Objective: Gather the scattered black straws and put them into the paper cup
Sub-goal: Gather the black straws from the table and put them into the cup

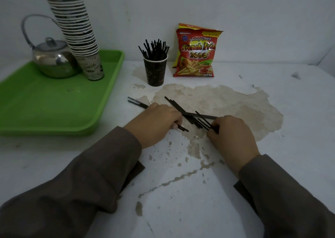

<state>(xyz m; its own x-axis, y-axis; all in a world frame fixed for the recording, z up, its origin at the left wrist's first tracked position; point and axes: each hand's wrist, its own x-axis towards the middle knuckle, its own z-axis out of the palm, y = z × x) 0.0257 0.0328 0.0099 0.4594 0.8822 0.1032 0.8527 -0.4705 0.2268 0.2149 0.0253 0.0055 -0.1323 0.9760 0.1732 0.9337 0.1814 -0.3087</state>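
Note:
Several black straws (190,117) lie crossed on the white table between my hands. My left hand (155,123) rests over a few straws, fingers curled on them; their ends stick out at the far left (135,101) and near my fingertips. My right hand (233,134) pinches the near ends of other straws at its fingertips. A dark paper cup (156,72) stands upright behind, with many black straws (155,49) standing in it.
A green tray (45,107) at the left carries a steel teapot (52,60) and a tall leaning stack of paper cups (79,32). A red French fries snack bag (196,52) leans on the wall right of the cup. The tabletop paint is peeled.

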